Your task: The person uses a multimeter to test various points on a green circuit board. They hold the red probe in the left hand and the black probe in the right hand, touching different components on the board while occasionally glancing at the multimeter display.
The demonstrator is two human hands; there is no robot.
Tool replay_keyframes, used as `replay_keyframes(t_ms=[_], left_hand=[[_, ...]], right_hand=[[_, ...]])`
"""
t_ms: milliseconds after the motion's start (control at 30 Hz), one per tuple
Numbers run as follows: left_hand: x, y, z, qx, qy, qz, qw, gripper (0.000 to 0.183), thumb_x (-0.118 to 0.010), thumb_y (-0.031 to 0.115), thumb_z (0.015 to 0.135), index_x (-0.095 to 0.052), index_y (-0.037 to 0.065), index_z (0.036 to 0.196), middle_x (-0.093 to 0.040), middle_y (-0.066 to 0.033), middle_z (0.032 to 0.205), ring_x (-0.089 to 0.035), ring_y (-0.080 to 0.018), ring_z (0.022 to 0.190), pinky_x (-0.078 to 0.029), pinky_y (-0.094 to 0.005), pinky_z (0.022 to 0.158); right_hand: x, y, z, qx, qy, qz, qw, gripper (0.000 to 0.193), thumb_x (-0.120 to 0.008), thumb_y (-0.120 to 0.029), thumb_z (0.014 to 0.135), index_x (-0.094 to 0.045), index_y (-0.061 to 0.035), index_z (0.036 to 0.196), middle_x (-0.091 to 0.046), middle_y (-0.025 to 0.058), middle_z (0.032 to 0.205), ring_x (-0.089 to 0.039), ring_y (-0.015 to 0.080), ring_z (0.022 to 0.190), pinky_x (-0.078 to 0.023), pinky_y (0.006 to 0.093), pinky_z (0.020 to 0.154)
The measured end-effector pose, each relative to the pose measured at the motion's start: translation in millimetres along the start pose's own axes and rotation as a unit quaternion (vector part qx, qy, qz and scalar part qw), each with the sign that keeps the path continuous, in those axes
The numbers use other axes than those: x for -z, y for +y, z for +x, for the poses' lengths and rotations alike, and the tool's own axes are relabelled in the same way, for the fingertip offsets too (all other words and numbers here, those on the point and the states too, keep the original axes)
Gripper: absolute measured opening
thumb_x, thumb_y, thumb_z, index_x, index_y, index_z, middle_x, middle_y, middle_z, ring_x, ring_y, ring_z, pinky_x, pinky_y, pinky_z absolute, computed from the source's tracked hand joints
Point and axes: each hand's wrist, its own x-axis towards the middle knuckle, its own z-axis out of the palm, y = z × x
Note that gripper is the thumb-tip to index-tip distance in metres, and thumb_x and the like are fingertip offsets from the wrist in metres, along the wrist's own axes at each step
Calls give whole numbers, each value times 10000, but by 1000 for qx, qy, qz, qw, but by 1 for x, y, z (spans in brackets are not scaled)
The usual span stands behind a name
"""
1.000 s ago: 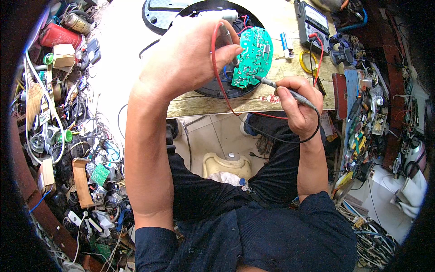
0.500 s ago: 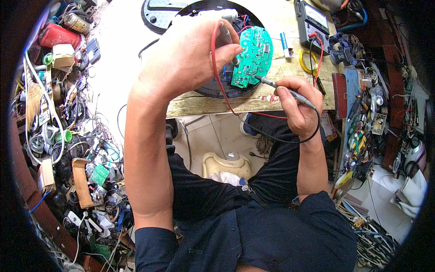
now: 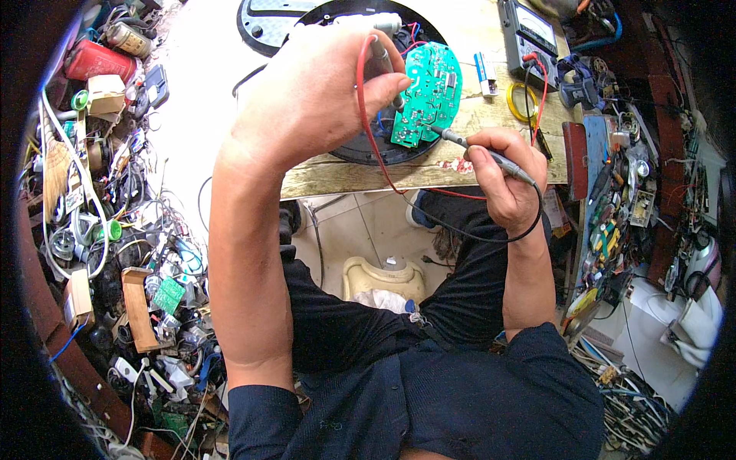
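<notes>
A green circuit board (image 3: 437,84) lies tilted over a round black housing (image 3: 360,151) on the wooden table. My right hand (image 3: 508,172) is closed around a grey test probe (image 3: 491,157) with a black lead, its tip at the board's lower edge. Over the board's left side, my left hand (image 3: 322,96) grips another test probe (image 3: 381,55), whose red lead (image 3: 366,130) hangs down in a loop. That probe's tip is at the board's left edge; whether it touches I cannot tell. Both leads run toward an analog multimeter (image 3: 530,34) at the far right.
A small blue-and-white box (image 3: 485,74) and a yellow ring-shaped coil (image 3: 521,102) lie right of the board. A black cover (image 3: 261,34) sits at the far left of the table. Piled parts and cables (image 3: 165,253) crowd the left; more clutter (image 3: 613,207) fills the right.
Both hands stay nearly still with their probes at the board. The circuit board has shifted very slightly.
</notes>
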Motion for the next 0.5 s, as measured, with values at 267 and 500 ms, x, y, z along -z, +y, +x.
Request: replay_keyframes(t_ms=[267, 500], left_hand=[[-6, -10, 0, -29, 15, -29, 999, 171, -732, 173, 964, -719, 8, 1005, -655, -11, 752, -561, -64, 678, -456, -267, 597], [-5, -8, -2, -31, 10, -31, 999, 168, -725, 167, 968, -714, 3, 1005, -647, -15, 739, -557, -66, 670, -448, -265, 589]], right_hand=[[0, 2, 0, 3, 1, 0, 1000, 113, -705, -4, 907, -680, -14, 1017, -671, 86, 779, -632, 172, 633, -493, 313, 595], [0, 1, 0, 5, 1, -1, 1000, 118, -707, -4, 907, -681, -14, 1022, -672, 89, 786, -631, 173, 634, -491, 309, 595]])
